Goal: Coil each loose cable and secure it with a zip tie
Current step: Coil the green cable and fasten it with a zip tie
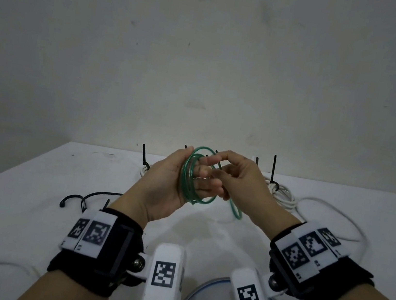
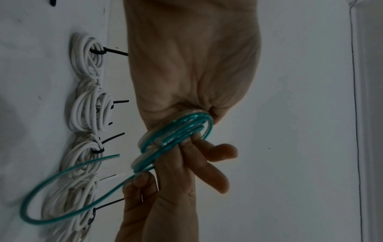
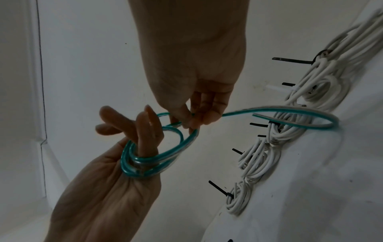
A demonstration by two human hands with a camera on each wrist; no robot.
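**Green cable nearly wound, short tail hanging from the right-hand pinch**

The right hand (image 1: 238, 178) pinches the green cable (image 1: 189, 176) between thumb and fingertips, just beside the wound loops, so that hand is closed on the cable itself. From the pinch, the loose tail (image 3: 290, 113) arcs away toward the far edge of the table (image 1: 35, 178) and curls back on itself, its cut end hanging free in the air near the pinch; little length appears left to wind. On the other side of the pinch the cable runs straight into the coil, which is wrapped round the fingers of the left hand (image 1: 164, 183). Those fingers stand fairly straight and spread through the loops, acting as a former; the coil sits near their base, against the palm, with its ring roughly upright and facing the person.

The cable is thin, glossy and translucent green with a pale stripe, and looks springy, so the loops will likely loosen if released.

Loose black zip ties (image 1: 88, 198) lie on the table nearer the left wrist. White coiled cables (image 2: 87, 113), each already tied, sit in a row along the far edge.
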